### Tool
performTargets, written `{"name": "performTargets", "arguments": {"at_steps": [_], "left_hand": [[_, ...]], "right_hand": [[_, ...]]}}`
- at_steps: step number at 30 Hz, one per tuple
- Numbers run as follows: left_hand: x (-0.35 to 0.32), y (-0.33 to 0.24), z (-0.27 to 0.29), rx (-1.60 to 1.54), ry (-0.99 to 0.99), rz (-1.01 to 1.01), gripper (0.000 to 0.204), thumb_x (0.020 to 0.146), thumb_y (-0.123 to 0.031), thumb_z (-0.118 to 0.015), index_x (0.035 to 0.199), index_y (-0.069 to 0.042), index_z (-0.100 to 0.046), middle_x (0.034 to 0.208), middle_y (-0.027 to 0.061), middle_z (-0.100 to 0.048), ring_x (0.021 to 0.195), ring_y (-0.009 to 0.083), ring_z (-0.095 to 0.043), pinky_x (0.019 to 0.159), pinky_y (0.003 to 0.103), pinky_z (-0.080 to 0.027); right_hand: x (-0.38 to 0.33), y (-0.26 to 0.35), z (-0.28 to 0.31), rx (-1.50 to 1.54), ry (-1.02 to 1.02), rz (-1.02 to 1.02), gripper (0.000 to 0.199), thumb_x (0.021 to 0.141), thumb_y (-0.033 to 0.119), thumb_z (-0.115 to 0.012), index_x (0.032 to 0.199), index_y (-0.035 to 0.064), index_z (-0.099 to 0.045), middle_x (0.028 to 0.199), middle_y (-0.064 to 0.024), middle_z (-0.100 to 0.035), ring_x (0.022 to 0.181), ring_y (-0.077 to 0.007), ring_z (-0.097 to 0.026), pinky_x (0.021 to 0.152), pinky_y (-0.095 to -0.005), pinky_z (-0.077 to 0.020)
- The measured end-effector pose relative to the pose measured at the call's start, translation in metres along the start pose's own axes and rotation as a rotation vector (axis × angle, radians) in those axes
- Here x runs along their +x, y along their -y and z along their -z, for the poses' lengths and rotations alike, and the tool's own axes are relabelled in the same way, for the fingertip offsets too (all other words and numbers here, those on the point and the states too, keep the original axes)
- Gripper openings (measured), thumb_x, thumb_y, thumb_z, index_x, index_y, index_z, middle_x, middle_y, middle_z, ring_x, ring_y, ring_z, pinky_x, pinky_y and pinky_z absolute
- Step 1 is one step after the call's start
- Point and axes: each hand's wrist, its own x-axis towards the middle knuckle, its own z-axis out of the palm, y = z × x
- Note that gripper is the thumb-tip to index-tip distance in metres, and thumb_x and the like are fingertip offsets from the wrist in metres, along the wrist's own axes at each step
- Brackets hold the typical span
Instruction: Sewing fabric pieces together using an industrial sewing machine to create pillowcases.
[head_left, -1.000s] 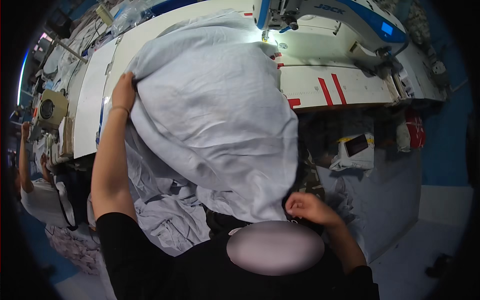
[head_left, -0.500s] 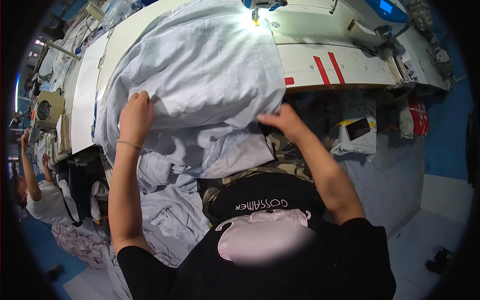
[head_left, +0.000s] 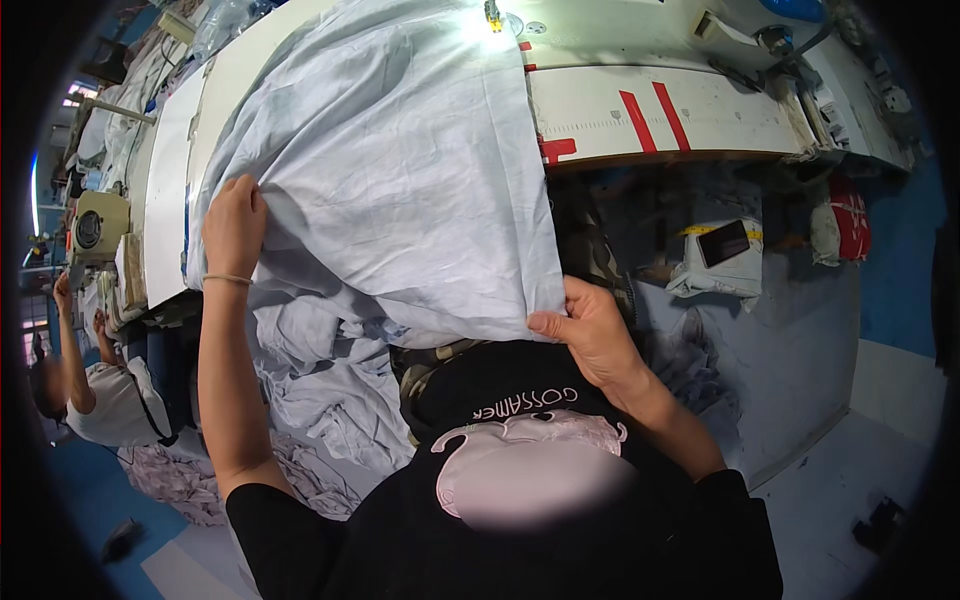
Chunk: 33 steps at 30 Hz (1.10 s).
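A large pale blue-grey cloth (head_left: 400, 180) lies over the sewing table and hangs down toward my lap. Its right edge runs straight up to the lit needle area of a sewing machine (head_left: 493, 18). My left hand (head_left: 235, 225) has its fingers closed on the left side of the cloth, bunching it into folds. At the lower right corner, my right hand (head_left: 590, 330) pinches the cloth between thumb and fingers. The cloth is drawn fairly flat between the two hands. More of the same fabric (head_left: 330, 370) hangs in crumpled folds below.
Red tape strips (head_left: 655, 118) mark the white table (head_left: 590, 90) on the right. Below its edge, a phone (head_left: 722, 243) rests on a white package with a yellow tape measure. A red bundle (head_left: 842, 222) is farther right. At far left, another person (head_left: 105, 400) sits near a cream machine (head_left: 97, 225).
My right hand has come down toward me and now grips the cloth's corner, pulling its edge straight. My left hand has shifted left. The cloth between them looks flatter.
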Motion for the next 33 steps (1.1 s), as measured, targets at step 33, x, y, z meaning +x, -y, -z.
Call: {"name": "performTargets", "arguments": {"at_steps": [33], "left_hand": [[-0.049,-0.179,0.014,-0.504,-0.153,-0.282,0.038,0.083,0.0,-0.065,0.121,-0.003,-0.062,0.112,0.0164,-0.061,0.097,0.0345,-0.06,0.085,0.041,-0.049]], "right_hand": [[-0.06,-0.023,0.023,-0.378,-0.081,-0.044,0.02,0.086,0.007,-0.077,0.102,-0.001,-0.069,0.09,0.0014,-0.068,0.08,-0.0032,-0.057,0.071,-0.0227,-0.0479]]}}
